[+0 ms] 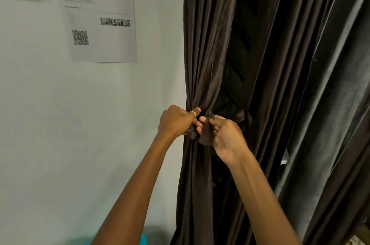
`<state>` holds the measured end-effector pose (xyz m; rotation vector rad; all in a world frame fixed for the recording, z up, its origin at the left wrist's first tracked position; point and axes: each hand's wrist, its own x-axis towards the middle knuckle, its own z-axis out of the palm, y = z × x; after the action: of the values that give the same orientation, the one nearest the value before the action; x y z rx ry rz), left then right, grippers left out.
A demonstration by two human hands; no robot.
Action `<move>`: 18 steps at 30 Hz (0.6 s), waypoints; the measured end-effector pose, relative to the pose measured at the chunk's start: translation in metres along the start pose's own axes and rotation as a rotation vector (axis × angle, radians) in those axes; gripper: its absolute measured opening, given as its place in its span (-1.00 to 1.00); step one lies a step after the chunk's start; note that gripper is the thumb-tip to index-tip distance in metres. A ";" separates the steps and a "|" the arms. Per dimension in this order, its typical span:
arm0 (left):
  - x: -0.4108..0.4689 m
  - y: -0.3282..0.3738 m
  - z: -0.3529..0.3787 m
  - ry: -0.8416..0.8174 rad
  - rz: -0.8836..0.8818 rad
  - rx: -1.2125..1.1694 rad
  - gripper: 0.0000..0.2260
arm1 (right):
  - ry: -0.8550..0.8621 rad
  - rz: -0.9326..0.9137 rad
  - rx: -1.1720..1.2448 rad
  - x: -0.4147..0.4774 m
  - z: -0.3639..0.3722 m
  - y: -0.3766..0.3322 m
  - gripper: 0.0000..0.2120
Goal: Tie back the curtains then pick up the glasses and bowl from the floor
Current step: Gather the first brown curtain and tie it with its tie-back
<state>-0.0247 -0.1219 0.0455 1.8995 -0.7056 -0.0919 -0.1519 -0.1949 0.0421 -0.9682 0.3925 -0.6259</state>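
While in hands [176,122] [227,138], satiny tieback [205,139]

You have a dark brown curtain [202,44] of thin cloth with a soft satin sheen; the tie-back strip [206,135] looks like the same cloth. The grey curtain [340,104] beside it is thicker and velvety. The printed sheet [112,44] is matt paper on a smooth, matt painted wall [60,114]. Your ring [193,113] is shiny metal.

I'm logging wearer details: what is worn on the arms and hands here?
No sleeves, watch or bracelet are in view. The left hand has a thin silver ring on one finger; the right hand wears nothing.
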 end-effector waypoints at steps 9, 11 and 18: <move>-0.010 0.008 -0.008 -0.170 -0.067 -0.061 -0.48 | 0.124 -0.060 -0.181 0.011 0.007 0.010 -0.84; -0.011 0.009 -0.009 -0.199 -0.022 0.025 -0.44 | 0.160 -0.084 -0.235 0.011 0.011 0.011 -0.84; -0.010 -0.006 -0.019 -0.272 0.106 0.038 -0.60 | 0.097 -0.095 -0.295 0.009 0.011 0.016 -0.78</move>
<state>-0.0231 -0.0999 0.0458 1.9008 -0.9968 -0.2751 -0.1338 -0.1877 0.0339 -1.2465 0.5375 -0.7150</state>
